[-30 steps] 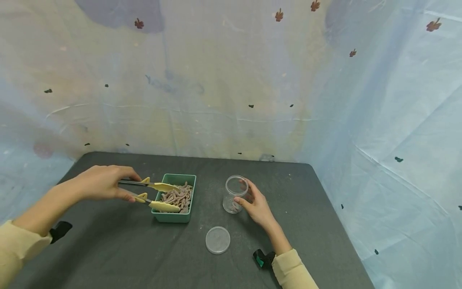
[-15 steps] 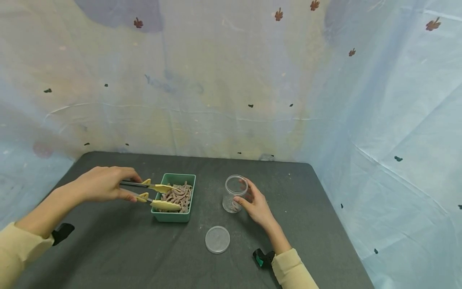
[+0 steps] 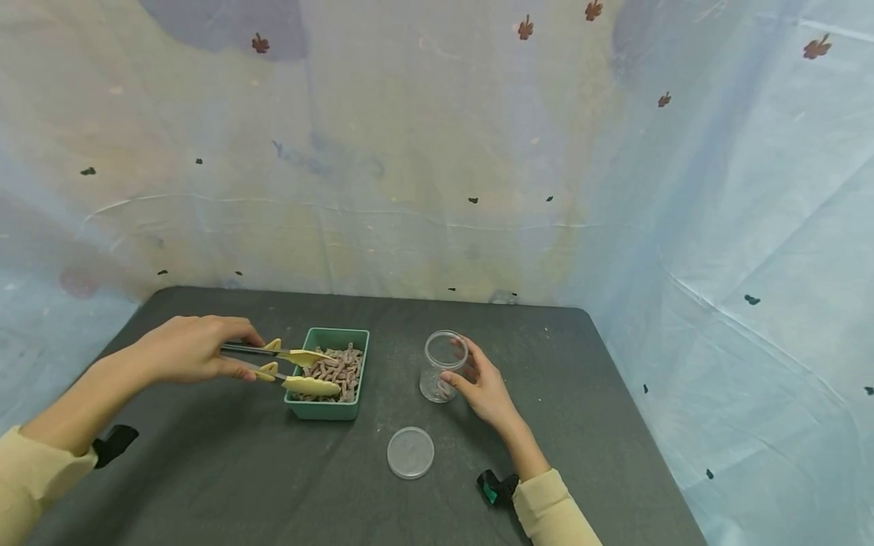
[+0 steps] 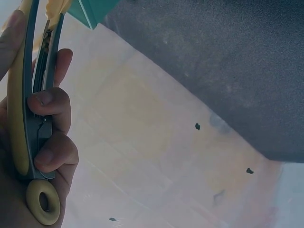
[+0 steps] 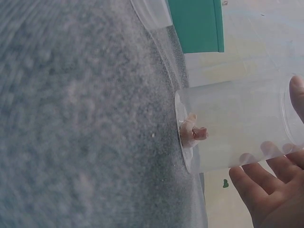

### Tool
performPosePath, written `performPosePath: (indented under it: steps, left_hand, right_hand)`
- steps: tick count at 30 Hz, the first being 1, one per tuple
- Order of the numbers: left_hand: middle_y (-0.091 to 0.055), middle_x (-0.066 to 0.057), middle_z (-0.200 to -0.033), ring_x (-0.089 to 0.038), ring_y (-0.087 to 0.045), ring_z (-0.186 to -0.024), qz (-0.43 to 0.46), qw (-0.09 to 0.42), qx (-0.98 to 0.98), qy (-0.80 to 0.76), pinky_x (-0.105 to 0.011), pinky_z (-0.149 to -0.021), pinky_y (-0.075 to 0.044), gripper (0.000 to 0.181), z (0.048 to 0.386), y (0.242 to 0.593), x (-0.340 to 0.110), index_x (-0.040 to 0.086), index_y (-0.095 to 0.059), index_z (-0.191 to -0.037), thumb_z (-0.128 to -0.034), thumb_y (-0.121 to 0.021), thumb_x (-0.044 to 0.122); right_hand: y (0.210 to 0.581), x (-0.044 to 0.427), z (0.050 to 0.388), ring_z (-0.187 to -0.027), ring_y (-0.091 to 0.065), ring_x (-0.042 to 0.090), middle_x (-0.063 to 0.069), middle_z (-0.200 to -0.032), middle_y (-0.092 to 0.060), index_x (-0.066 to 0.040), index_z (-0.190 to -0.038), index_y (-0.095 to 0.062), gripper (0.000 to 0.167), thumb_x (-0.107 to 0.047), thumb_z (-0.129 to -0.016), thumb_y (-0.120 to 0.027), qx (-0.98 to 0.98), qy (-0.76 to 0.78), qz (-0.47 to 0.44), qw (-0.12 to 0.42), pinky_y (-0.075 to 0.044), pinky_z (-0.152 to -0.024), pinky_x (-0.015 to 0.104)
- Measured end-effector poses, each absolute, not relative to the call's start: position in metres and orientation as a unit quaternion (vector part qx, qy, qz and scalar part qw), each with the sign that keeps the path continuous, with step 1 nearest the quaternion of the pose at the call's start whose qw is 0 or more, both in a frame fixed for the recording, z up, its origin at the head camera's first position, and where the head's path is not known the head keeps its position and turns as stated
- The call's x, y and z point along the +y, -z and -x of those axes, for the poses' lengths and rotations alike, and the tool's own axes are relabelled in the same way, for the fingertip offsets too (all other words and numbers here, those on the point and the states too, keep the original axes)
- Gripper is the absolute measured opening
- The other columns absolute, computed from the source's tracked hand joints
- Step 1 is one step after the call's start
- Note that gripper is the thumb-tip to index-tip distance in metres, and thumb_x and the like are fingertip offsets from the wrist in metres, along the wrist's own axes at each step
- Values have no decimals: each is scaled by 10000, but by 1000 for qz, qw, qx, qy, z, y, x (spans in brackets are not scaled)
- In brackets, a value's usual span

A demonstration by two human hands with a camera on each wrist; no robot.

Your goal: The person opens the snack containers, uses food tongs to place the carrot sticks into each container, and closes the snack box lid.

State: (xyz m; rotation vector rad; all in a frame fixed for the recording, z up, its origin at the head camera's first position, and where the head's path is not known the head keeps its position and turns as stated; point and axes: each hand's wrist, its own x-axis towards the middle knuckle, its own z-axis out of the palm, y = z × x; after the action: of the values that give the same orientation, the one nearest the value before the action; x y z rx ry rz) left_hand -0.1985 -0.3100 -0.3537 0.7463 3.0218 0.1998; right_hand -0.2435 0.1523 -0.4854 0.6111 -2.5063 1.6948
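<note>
A green box (image 3: pixel 322 410), the landmark for all places here, stands on the dark bench (image 3: pixel 273 485) and holds a heap of grey-brown strips (image 3: pixel 347 371). To its left, as the seated or standing worker faces it, I see the left hand (image 3: pixel 187 349), closed about the handles of a pair of tongs (image 3: pixel 310 386), the fingers curled along one arm and the thumb against the other. The tongs' yellow heads stand parted inside the box among the strips; whether they pinch any, I cannot tell. Well to the right of the box, a clear open jar (image 3: pixel 433 379) stands upright on the bench with a few pieces at its bottom. The right hand (image 3: pixel 486 390) holds the jar from its far side from the box, thumb and fingers set wide apart around the wall. Nearer the worker, right of the box, a round clear lid (image 3: pixel 410 453) lies flat.
</note>
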Motion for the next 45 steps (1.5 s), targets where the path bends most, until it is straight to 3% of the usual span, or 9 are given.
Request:
performPosePath:
  steps: [9,17,45]
  left_hand:
    - [-732,50,-1151,-194,-709,-947,-233,6,970,-69,-412,-682,-556,519,198,356,-314,279,-739,-1165,-831,-758,676]
    - [-734,60,-1139,-178,-704,-933,-229,1,971,-72,-397,-669,-547,519,195,354,-314,290,-743,-1155,-828,-743,694]
    - [-739,54,-1163,-100,-663,-867,-202,-15,973,-109,-320,-615,-454,493,191,342,-318,301,-742,-1185,-834,-774,647]
  right_hand:
    - [484,150,244,-1442,-475,359,138,-1584,-471,-93,-1608,-373,747,-109,-968,-759,-812,-552,-187,19,-410,-1135,558]
    - [451,146,225,-1426,-476,415,216,-1566,-469,14,-1583,-371,717,-82,-977,-741,-813,-547,-197,9,-430,-1117,558]
    - [448,146,223,-1430,-461,440,237,-1564,-461,21,-1583,-366,724,-89,-976,-744,-808,-554,-200,8,-410,-1126,578]
